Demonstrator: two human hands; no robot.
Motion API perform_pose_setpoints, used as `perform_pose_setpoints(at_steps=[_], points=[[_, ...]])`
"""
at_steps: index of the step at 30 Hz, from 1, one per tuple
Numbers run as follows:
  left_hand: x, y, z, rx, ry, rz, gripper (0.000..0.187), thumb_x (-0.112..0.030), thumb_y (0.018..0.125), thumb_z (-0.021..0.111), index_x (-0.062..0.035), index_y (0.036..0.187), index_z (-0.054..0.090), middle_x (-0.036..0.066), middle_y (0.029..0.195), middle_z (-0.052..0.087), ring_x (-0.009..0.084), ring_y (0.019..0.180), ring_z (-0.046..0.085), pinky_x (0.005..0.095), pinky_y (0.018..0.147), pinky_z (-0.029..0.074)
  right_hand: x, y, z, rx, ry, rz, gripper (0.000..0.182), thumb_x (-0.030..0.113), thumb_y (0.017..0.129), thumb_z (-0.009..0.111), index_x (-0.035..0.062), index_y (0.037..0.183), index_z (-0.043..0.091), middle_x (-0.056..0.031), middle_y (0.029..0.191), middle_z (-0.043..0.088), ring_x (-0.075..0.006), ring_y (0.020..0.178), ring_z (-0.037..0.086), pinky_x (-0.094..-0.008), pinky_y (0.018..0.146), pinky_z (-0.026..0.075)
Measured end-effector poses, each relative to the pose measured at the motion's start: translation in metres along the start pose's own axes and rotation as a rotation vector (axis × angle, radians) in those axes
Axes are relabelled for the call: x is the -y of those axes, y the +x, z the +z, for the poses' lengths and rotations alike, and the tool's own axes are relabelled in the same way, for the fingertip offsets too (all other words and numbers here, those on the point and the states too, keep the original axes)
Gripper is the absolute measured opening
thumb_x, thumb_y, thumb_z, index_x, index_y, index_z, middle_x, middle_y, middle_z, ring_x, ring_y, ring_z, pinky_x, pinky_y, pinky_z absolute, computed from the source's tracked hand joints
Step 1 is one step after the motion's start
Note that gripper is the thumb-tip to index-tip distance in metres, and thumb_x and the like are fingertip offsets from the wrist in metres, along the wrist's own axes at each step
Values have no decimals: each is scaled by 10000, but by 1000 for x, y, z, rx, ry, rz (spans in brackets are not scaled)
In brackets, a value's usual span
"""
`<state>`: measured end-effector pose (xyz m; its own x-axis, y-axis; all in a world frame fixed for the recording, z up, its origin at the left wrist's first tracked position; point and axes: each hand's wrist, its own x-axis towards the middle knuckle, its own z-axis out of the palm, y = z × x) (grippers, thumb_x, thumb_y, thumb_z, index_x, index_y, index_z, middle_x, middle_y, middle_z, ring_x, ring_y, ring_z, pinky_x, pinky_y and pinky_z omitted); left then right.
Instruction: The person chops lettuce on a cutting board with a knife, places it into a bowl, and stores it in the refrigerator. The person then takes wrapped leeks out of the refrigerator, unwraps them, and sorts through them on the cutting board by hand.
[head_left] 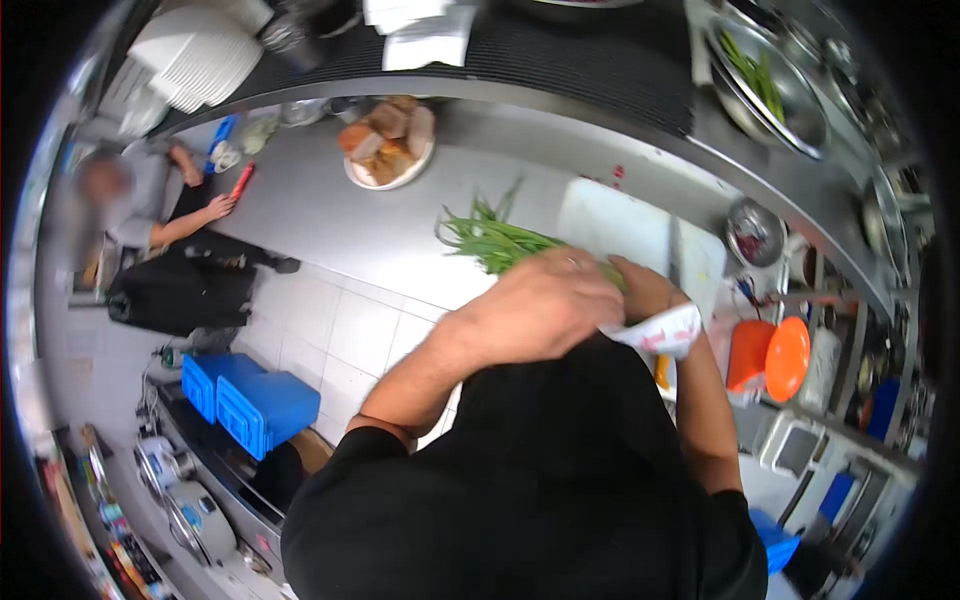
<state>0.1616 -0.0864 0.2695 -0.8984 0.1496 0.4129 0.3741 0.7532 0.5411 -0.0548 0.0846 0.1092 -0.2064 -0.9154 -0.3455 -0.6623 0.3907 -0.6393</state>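
Note:
A bunch of long green stalks [500, 240] lies across the front of my body, its leafy ends pointing left over the steel counter. My left hand [555, 298] is wrapped over the bunch near its right end. Beside it, my right hand [645, 288] closes round the same end, its fingers partly hidden. A white wrapper with red print [662, 332] hangs just below my right hand. Behind the hands lies a white cutting board [615, 222], with a knife [675, 245] resting at its right part.
A bowl of bread-like chunks [390, 180] stands on the steel counter [300, 190]. Metal bowls [755, 232] and an orange bowl [787, 360] are at right. A shelf edge [560, 108] runs overhead. Another person [150, 200] sits at left, holding something red.

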Motion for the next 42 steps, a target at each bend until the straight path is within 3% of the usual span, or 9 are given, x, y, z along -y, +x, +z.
perform_pose_setpoints(at_steps=[3, 7, 13, 19, 22, 27, 34, 38, 42], points=[[-12, 2, -2, 35, -130, 25, 176, -66, 873, 708, -82, 1048, 730, 27, 1141, 728, 271, 1104, 684, 446, 1090, 524, -13, 7, 3, 40, -41, 17, 895, 315, 856, 828, -42, 1565, 413, -287, 1503, 554, -401, 1409, 538, -408, 1177, 440], [-20, 2, -8, 49, -137, 75, 192, -64, 870, 701, -74, 1060, 723, 36, 1124, 716, 273, 1074, 679, 450, 1094, 521, 5, 2, -13, 103, 23, 69, 787, 337, 908, 770, -35, 1532, 467, -281, 1460, 596, -398, 1379, 567, -415, 1159, 449], [-35, 2, -30, 47, -210, 95, 186, -92, 883, 704, -66, 1062, 749, 48, 1178, 722, 301, 1115, 673, 463, 1076, 538, -32, 10, -10, 34, -8, 80, 713, 455, 972, 702, -29, 1473, 547, -272, 1441, 619, -423, 1339, 591, -435, 1142, 459], [-49, 5, -60, -37, -324, 229, 301, -276, 937, 658, -5, 952, 788, 158, 1080, 768, 344, 1008, 746, 512, 989, 578, -27, 11, -3, 7, -62, 115, 772, 620, 1005, 583, -30, 1421, 604, -271, 1438, 622, -425, 1352, 579, -461, 1152, 446], [-50, 7, -68, -54, -334, 160, 175, -138, 908, 679, -35, 1003, 783, 145, 1073, 757, 324, 986, 740, 480, 971, 590, -28, 13, -2, 27, -37, 160, 809, 659, 1005, 556, -27, 1431, 601, -282, 1438, 615, -425, 1360, 572, -474, 1158, 438], [-47, 4, -47, -109, -339, 75, 119, -62, 777, 736, -15, 885, 750, 133, 996, 767, 329, 909, 757, 476, 931, 604, -20, -1, -3, -272, -16, 108, 845, 674, 1020, 512, -64, 1425, 586, -285, 1447, 595, -425, 1378, 548, -477, 1159, 431], [-30, 16, -35, -89, -518, 105, 168, 4, 695, 740, -12, 863, 736, 124, 968, 775, 322, 889, 768, 464, 900, 616, 8, -76, -7, -560, 266, 107, 512, 374, 1060, 642, -23, 1383, 625, -242, 1349, 661, -386, 1233, 650, -427, 1064, 510], [-13, 15, -24, -97, -639, 122, 112, -77, 734, 755, -21, 828, 730, 147, 885, 767, 321, 811, 758, 498, 850, 607, 26, -121, 17, -714, 535, 294, 433, 316, 1066, 648, -6, 1354, 652, -196, 1300, 695, -276, 1163, 685, -387, 1004, 534], [-4, 18, -20, 6, -722, 204, 154, 4, 715, 760, -24, 865, 740, 121, 948, 774, 314, 860, 765, 439, 867, 622, 61, -166, 30, -683, 626, 343, 471, 313, 1049, 683, 12, 1407, 629, -153, 1332, 699, -255, 1190, 678, -385, 1054, 513]])
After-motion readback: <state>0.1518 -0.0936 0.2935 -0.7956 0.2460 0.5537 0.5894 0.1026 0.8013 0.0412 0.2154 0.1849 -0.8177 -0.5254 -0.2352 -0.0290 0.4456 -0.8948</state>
